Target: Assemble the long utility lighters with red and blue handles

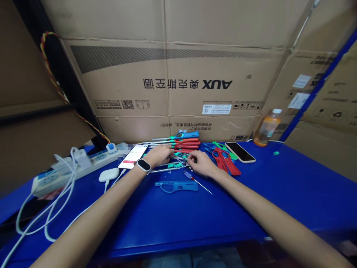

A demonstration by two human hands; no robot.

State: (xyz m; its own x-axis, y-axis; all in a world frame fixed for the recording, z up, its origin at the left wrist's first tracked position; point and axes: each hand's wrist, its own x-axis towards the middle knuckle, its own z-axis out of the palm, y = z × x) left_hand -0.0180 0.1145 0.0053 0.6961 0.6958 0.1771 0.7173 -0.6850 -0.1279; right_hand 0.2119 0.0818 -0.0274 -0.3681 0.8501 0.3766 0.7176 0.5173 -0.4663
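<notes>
My left hand (pixel 161 155), with a smart band at the wrist, reaches into a small pile of metal and wire parts (pixel 182 160). Its fingers are drawn together; whatever is between them is too small to make out. Across the pile, my right hand (pixel 203 163) has its fingers curled in a pinch, and I cannot tell what they hold. Several long-nosed gas lighters (pixel 186 142) with red and blue handles are stacked behind the hands. Nearer me lies a blue lighter handle shell (pixel 178 186). A small screwdriver (pixel 198 182) rests beside it, below my right hand.
Loose red handle shells (pixel 227 162) lie right of my right hand, near a dark phone (pixel 240 152). A bottle (pixel 267 128) stands at the back right. Left are a lit phone (pixel 134 156), a white case (pixel 108 174), and a power strip (pixel 95 163) with cables. Cardboard (pixel 178 63) walls the back.
</notes>
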